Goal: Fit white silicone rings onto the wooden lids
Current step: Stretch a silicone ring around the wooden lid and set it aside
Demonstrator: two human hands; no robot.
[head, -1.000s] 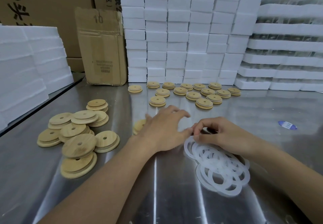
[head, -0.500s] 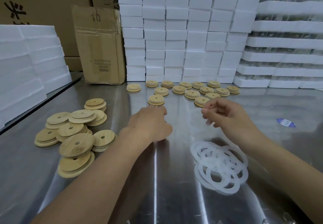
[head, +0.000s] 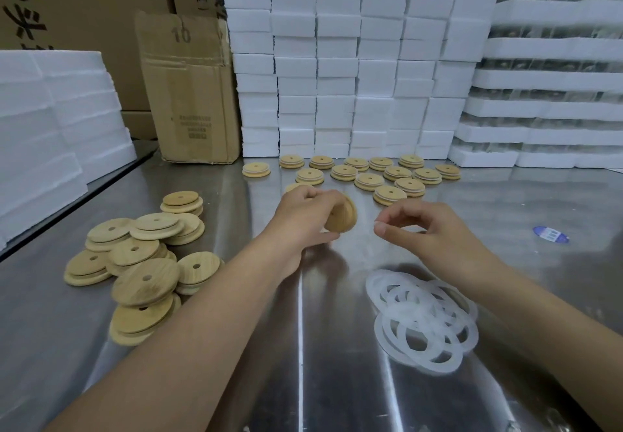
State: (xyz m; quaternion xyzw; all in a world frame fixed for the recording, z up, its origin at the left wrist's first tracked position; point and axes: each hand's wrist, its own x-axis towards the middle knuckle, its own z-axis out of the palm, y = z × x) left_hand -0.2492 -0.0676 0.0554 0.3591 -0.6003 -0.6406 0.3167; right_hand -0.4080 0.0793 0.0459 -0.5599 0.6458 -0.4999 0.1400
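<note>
- round pale wooden lid point(head: 344, 216), centre, gripped on edge by left hand point(head: 303, 217)
- right hand point(head: 426, 234) at 3 o'clock, fingers curled; ring held? cannot tell
- risk: white silicone rings point(head: 424, 322), 5 o'clock pile, look floppy, may twist or seat unevenly

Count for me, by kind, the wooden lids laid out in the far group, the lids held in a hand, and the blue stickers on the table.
Far-group lids: 15 (one is half hidden behind the left hand)
Held lid, in the left hand: 1
Blue sticker: 1
Total: 17
</note>
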